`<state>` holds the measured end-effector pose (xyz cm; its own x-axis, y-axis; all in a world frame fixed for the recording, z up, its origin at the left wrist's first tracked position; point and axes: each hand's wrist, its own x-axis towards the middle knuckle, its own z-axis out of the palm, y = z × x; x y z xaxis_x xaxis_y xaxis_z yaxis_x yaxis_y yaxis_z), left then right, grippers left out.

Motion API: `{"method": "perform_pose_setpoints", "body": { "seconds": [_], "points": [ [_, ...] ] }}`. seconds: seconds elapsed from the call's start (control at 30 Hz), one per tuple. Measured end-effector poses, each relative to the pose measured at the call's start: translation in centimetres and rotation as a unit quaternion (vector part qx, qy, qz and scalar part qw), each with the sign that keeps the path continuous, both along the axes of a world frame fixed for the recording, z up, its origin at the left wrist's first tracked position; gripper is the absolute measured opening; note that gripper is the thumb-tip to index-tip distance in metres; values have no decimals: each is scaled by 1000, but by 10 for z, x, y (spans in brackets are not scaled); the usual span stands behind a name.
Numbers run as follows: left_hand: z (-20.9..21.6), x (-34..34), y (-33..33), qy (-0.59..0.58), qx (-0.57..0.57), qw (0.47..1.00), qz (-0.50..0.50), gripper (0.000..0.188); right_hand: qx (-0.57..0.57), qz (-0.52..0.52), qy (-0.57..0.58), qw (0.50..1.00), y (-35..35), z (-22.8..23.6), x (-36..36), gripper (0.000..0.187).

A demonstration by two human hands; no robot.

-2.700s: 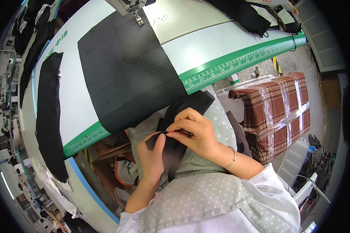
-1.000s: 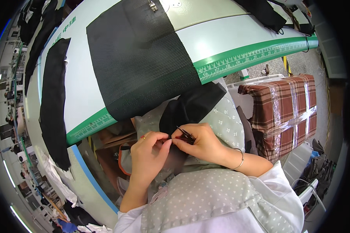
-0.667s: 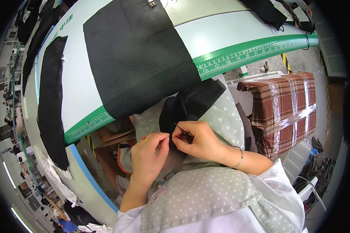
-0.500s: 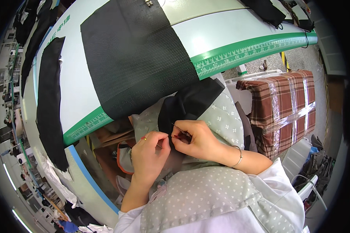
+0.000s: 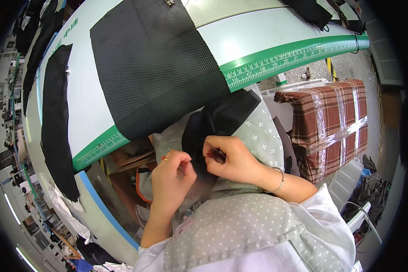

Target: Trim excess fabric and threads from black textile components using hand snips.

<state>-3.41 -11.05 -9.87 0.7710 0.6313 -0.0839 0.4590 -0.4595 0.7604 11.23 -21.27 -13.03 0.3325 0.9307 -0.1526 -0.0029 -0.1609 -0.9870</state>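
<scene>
My left hand has thumb and forefinger pinched together, a ring on one finger; whatever lies in the pinch is too small to make out. Opposite it, a short gap away, my right hand is closed with its fingertips turned toward the left. Something small and dark red shows within the right hand's curled fingers, its kind unclear. Smooth black fabric lies folded across my lap, passing just behind the right fingertips. Beyond it, a black perforated sheet covers part of the white worktable and hangs over its edge.
A green ruler strip runs along the front edge of the white worktable. A long black fabric strip lies at the left. To the right stands a block wrapped in plaid cloth and clear tape. More black pieces lie far right.
My hands have moved slightly apart; the left has rotated, its fingertips turning upward. A thin pointed tip that stuck up from the right hand is no longer clearly visible.
</scene>
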Motion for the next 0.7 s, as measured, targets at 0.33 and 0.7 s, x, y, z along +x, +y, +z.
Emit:
{"method": "perform_pose_setpoints", "body": {
  "seconds": [0.33,0.7],
  "points": [
    [-1,-5,2,-18,-78,996,46,13,-43,-9,79,996,-6,6,4,7],
    [-16,-9,-15,-161,-386,901,112,36,13,-14,66,998,3,5,-3,9]
  ]
}}
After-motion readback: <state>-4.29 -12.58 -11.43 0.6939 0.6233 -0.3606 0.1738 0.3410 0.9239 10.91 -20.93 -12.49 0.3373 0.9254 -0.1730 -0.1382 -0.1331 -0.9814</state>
